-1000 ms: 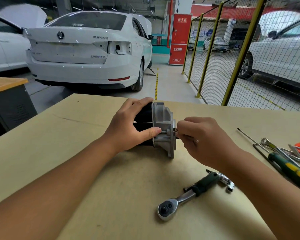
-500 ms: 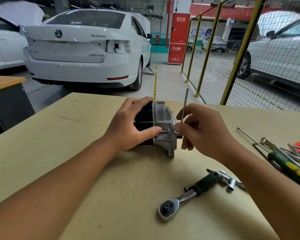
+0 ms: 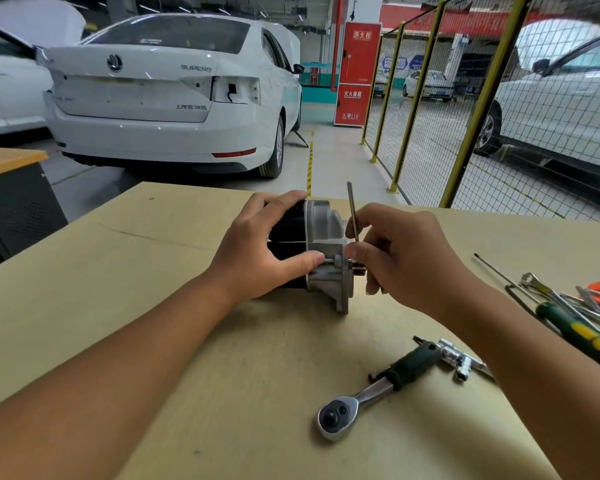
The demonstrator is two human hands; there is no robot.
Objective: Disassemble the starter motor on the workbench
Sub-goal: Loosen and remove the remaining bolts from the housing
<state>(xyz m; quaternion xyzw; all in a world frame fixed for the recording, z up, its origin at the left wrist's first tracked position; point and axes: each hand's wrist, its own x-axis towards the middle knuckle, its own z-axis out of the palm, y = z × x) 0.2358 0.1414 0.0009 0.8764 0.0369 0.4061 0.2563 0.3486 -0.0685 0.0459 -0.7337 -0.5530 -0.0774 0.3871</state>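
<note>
**Turning out a housing bolt by key**

The starter motor (image 3: 312, 251) lies on its side on the workbench (image 3: 153, 306). The left hand (image 3: 257, 251) grips its black body. The right hand (image 3: 395, 258) pinches a thin L-shaped key (image 3: 352, 209) at the bolt; keeping it seated squarely should prevent slipping.

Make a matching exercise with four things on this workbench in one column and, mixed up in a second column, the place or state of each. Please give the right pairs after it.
Things
1. starter motor
2. thin metal rod
3. ratchet wrench
4. green and yellow screwdriver

Places or states
A. lies alone on the bench, nearest the camera
B. pinched upright by the right hand
C. lies at the right edge among other tools
D. held steady on the bench by the left hand

Pairs: 1-D, 2-B, 3-A, 4-C
</note>
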